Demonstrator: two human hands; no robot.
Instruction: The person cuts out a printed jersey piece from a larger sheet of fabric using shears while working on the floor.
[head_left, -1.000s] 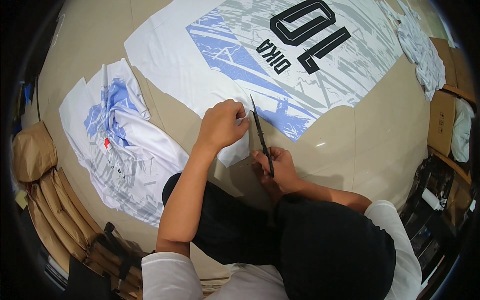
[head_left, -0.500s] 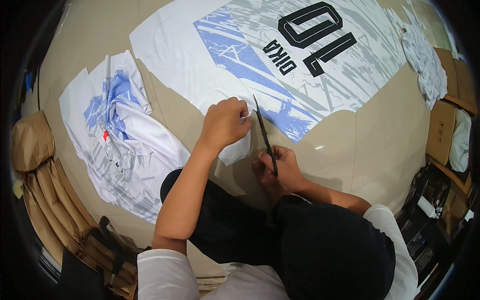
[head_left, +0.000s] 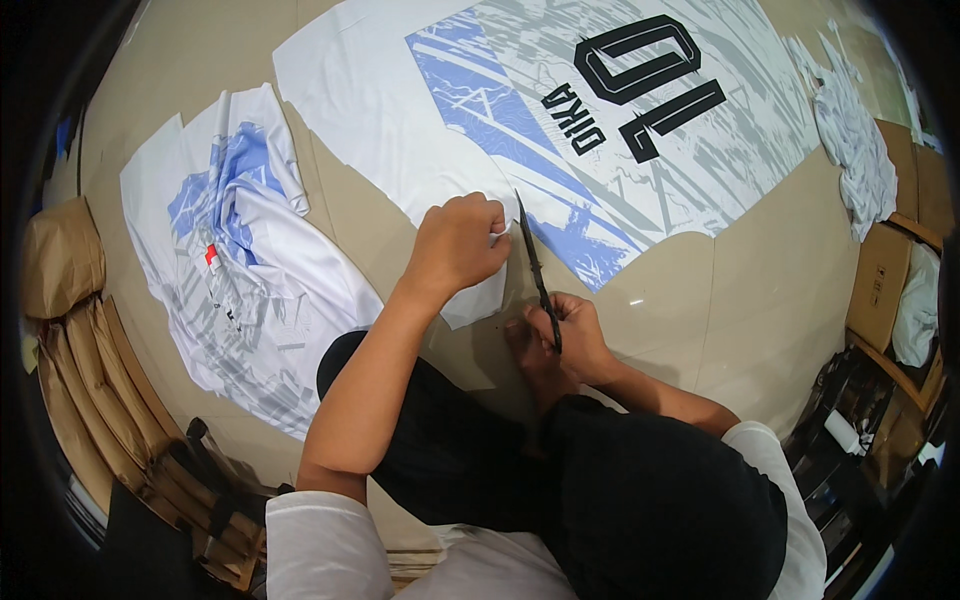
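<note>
A large white fabric panel (head_left: 385, 120) lies flat on the floor, printed with blue and grey streaks and big black lettering at its right part. My left hand (head_left: 462, 245) is closed on the panel's plain white edge, fingers pinched together. Close beside it, black scissors (head_left: 536, 270) point away from me, their tips at the fabric edge where white meets blue print. The scissor handles are in my right hand (head_left: 572, 335), its fingers wrapped round them near my bare foot (head_left: 535, 365). Whether the blades are parted is hard to make out.
Another white, blue and grey printed fabric piece (head_left: 240, 250) lies rumpled at the left. White fabric scraps (head_left: 850, 140) are heaped at the far right. Brown paper-wrapped bundles (head_left: 95, 400) line the left side; a cardboard box (head_left: 880, 285) and a white bag (head_left: 917, 310) stand at the right.
The view has shifted slightly, so the fabric sits a little further right in the picture. Both hands keep their grip, and the scissors have barely moved against the fabric edge.
</note>
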